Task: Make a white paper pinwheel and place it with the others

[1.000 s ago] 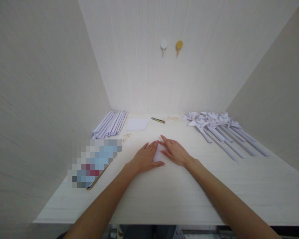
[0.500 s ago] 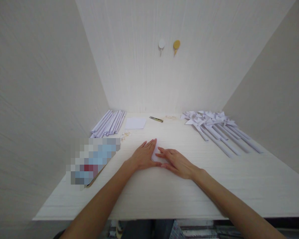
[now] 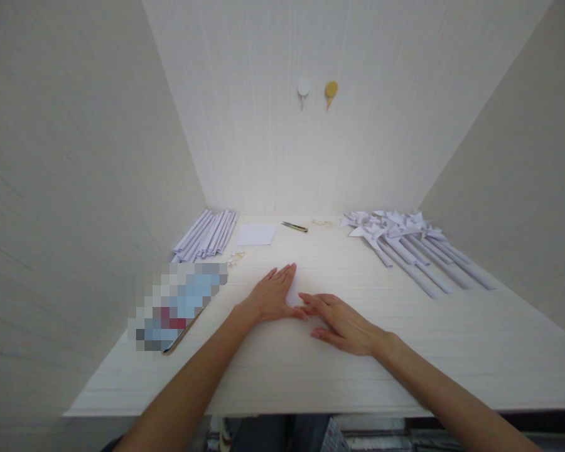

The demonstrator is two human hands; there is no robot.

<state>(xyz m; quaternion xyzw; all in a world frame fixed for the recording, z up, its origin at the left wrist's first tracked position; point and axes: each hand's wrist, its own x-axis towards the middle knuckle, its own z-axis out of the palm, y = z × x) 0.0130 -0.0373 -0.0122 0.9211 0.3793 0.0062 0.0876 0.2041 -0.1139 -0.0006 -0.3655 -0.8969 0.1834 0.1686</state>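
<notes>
While the white worktop (image 3: 282, 370) is carrying everything in this alcove, the person is working at its middle, pressing a small folded piece of white paper (image 3: 294, 291) flat. Over at the right rear, a heap of finished paper pinwheels (image 3: 405, 242) is lying with the stems fanned toward the near edge; at the left rear, a bundle of rolled paper sticks (image 3: 207, 235) is resting against the side wall, with a blurred-out flat item (image 3: 176, 306) just in front of it. A spare white square sheet (image 3: 257, 234) and a utility knife (image 3: 294, 226) are lying near the back, well apart from the hands.

The left hand (image 3: 270, 296) is lying spread, palm down, holding the paper's left part still. The right hand (image 3: 343, 322) is also lying open and flat, its fingertips (image 3: 306, 297) touching the paper's near right edge, pinching nothing. To crease well, I judge that the left palm should be anchoring firmly while the right fingertips are running along the fold in one even stroke, keeping the edges aligned so the sheet is not skewing.
</notes>
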